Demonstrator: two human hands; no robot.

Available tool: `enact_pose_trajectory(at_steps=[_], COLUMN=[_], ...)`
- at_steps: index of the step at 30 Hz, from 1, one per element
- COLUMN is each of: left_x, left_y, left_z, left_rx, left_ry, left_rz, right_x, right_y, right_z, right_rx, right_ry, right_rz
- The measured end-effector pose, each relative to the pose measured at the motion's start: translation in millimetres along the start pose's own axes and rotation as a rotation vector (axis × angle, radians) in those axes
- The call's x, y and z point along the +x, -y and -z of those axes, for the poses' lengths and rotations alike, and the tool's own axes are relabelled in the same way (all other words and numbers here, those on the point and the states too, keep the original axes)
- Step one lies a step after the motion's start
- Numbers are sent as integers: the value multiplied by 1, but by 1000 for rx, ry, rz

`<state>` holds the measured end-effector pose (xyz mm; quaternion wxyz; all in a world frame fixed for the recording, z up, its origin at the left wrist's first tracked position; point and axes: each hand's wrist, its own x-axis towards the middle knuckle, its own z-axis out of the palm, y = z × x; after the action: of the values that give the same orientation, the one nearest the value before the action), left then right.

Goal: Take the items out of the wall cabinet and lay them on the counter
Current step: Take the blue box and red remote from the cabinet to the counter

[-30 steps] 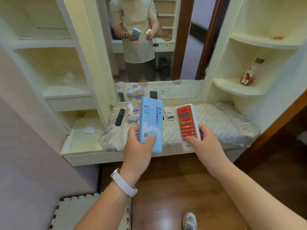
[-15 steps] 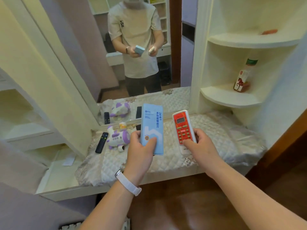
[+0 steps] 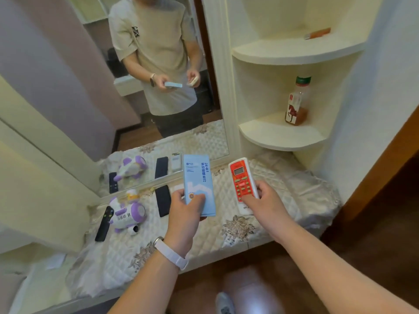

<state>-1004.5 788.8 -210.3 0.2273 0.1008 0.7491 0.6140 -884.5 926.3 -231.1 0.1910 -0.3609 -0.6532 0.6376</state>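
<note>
My left hand (image 3: 187,208) grips the lower end of a tall light blue box (image 3: 198,177) with printed text, held over the quilted counter (image 3: 226,236). A red-faced remote control (image 3: 241,180) in a white shell is held by its lower end in my right hand (image 3: 264,200), a little to the right of the box and low over the cloth. Both items hang above the middle of the counter, apart from each other.
On the counter lie a purple and white toy (image 3: 128,213), a black remote (image 3: 104,223) and a black phone (image 3: 163,200). A bottle (image 3: 297,102) stands on the lower corner shelf (image 3: 283,137); a small orange item (image 3: 318,33) lies on the upper shelf. A mirror (image 3: 113,98) backs the counter.
The view has swung right and down toward the counter. Both hands have moved forward and lower over the quilted cloth, still holding the blue box and the red remote.
</note>
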Motion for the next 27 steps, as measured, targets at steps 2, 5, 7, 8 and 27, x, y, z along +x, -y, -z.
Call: enact_pose_trajectory(at_steps=[2,5,7,8,27], left_x=[16,44,65,77,259], left_y=[9,23,33,38,143], left_z=[-7,-18,-22,-24,0], left_rx=[-15,-43,-48,-45,53], left_ry=[-5,-20,-25,-30,-9], left_rz=[42,103,137,152,544], right_x=[12,34,51,61,241], right_y=[-7,-16,-20,-21,-80], right_z=[2,1,-2,-5,-114], right_rx=[-19,-57,-69,-73,-345], right_ry=[4,5,10,19,166], right_rz=[-27,-74,-96,-109,-445])
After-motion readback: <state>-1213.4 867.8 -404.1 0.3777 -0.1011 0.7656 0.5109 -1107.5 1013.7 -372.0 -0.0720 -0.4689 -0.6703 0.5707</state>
